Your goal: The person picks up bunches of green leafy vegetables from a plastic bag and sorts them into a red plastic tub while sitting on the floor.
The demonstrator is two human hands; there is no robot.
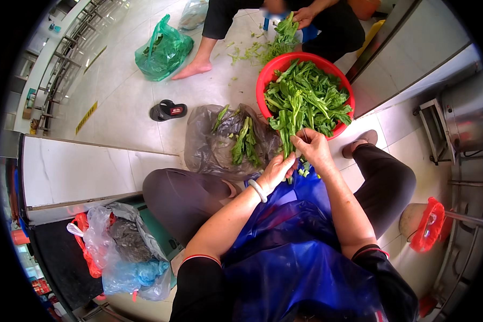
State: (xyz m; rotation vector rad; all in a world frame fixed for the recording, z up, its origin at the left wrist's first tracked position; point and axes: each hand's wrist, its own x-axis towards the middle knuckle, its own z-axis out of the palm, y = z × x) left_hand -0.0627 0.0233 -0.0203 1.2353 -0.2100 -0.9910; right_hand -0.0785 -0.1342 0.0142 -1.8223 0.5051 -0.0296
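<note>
My left hand (279, 171) is closed around the lower stems of a bunch of leafy greens (293, 114), whose tops extend over the near rim of a red plastic basin (261, 90). My right hand (312, 149) pinches at the same stems, close to the left; a thin, partly hidden thing shows at its fingers. More leafy greens (314, 84) fill the basin. Left of my hands, a few stalks (245, 143) lie on a grey plastic bag (199, 137) spread on the floor. Small cut pieces (304, 171) rest on my blue apron (298, 225) below my hands.
Across the basin, a seated person's hand (304, 17) holds greens above scattered trimmings (247, 54). A green plastic bag (165, 52) and a black slipper (168, 110) are on the tiled floor. Plastic bags (133, 257) lie at left; a bin with a red liner (428, 227) stands at right.
</note>
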